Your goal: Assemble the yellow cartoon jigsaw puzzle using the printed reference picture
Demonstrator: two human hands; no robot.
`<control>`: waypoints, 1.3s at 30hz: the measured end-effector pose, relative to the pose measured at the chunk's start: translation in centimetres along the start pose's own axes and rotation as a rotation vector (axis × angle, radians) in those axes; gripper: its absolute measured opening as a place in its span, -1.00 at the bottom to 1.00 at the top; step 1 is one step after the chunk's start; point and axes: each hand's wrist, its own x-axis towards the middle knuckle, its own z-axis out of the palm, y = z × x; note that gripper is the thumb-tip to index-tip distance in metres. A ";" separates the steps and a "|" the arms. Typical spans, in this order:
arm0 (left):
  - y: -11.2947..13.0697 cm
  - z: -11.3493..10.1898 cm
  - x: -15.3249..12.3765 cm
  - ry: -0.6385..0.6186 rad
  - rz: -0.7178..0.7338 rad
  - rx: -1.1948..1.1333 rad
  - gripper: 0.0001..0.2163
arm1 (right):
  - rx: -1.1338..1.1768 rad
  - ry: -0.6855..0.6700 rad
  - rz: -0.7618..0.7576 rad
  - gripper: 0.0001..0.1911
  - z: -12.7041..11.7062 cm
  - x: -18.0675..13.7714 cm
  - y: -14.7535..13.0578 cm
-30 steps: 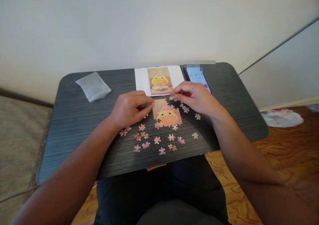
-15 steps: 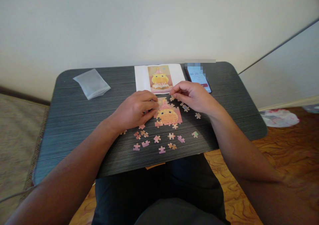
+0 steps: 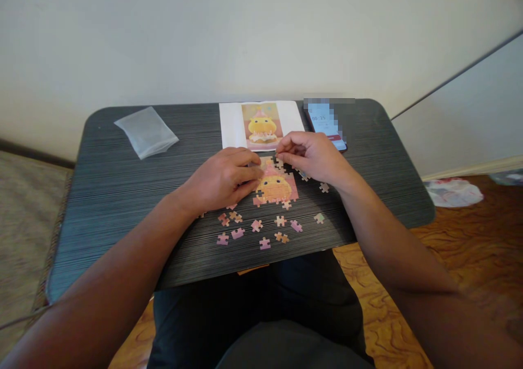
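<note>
A partly joined jigsaw puzzle (image 3: 275,188) with a yellow figure lies mid-table. My left hand (image 3: 223,177) rests at its left edge, fingers curled and pressed against the upper left corner. My right hand (image 3: 312,155) hovers at the puzzle's upper right, thumb and fingers pinched on a small puzzle piece (image 3: 279,163). Several loose pieces (image 3: 257,225) are scattered in front of the puzzle. A printed reference picture (image 3: 261,122) lies just beyond the hands.
The dark striped lap table (image 3: 122,194) sits over my legs. A clear plastic bag (image 3: 146,131) lies at the back left and a phone (image 3: 326,122) at the back right. A wall rises close behind; a white bag (image 3: 455,192) lies on the floor right.
My left hand has slid right to the puzzle's left edge. My right hand has moved slightly left toward the puzzle's top, still pinching.
</note>
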 end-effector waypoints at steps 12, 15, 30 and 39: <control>0.0 0.0 0.0 -0.036 -0.029 -0.013 -0.81 | -0.098 -0.013 0.016 -0.94 0.2 0.0 -0.7; 0.0 0.0 0.0 -0.033 -0.027 -0.015 -0.80 | -0.143 -0.004 0.014 -0.94 0.3 0.0 -0.6; 0.1 -0.2 0.0 -0.054 -0.033 -0.043 -0.79 | -0.108 -0.003 -0.004 -0.95 0.5 0.1 -0.4; 0.4 0.1 0.2 -0.110 -0.024 0.056 -0.66 | -0.078 -0.005 -0.011 -0.95 0.6 0.1 -0.4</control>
